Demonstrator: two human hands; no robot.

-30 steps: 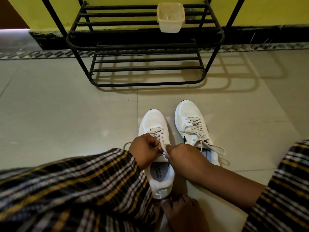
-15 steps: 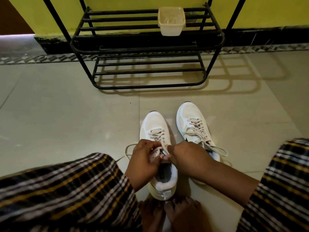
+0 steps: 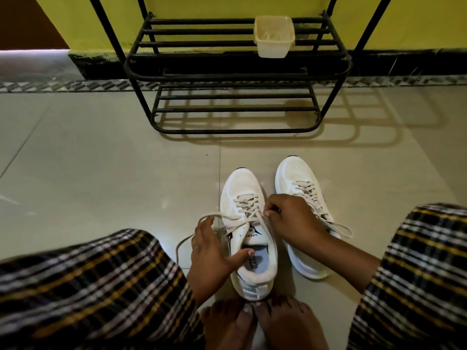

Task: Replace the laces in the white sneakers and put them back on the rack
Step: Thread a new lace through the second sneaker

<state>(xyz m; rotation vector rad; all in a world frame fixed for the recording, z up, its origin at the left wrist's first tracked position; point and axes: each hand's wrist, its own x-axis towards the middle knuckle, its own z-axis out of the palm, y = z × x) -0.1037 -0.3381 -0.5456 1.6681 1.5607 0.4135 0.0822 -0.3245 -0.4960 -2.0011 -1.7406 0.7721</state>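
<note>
Near sneaker (image 3: pixel 249 238): stands on the floor tiles (image 3: pixel 101 173) at lower centre of the frame, toe pointing toward the top, heel just above the person's bare toes (image 3: pixel 255 322); only the lower eyelets carry a crossed lace.
Lace (image 3: pixel 228 215): beige and flat; one end runs left from the eyelets and loops down onto the floor, the other runs right, then drops beside the tongue.
Left hand (image 3: pixel 212 253): at the sneaker's left side, fingers fairly straight and pointing up, the lace crossing the fingertips; thumb stretched across the collar into the shoe opening. Whether it truly grips the lace, I cannot tell.
Right hand (image 3: pixel 290 221): above the tongue, fingers curled, pinching the lace at the eyelets.
Far sneaker (image 3: pixel 303 210): right of the first, fully laced, loose ends trailing lower right; partly hidden by the right wrist.
Rack (image 3: pixel 235 74): black metal, upper centre, against the yellow wall (image 3: pixel 202 6); both tiers hold no shoes.
Tub (image 3: pixel 274 36): pale plastic, on the rack's upper tier, right of middle.
Trousers (image 3: pixel 88 294): dark plaid, filling lower left and lower right.
</note>
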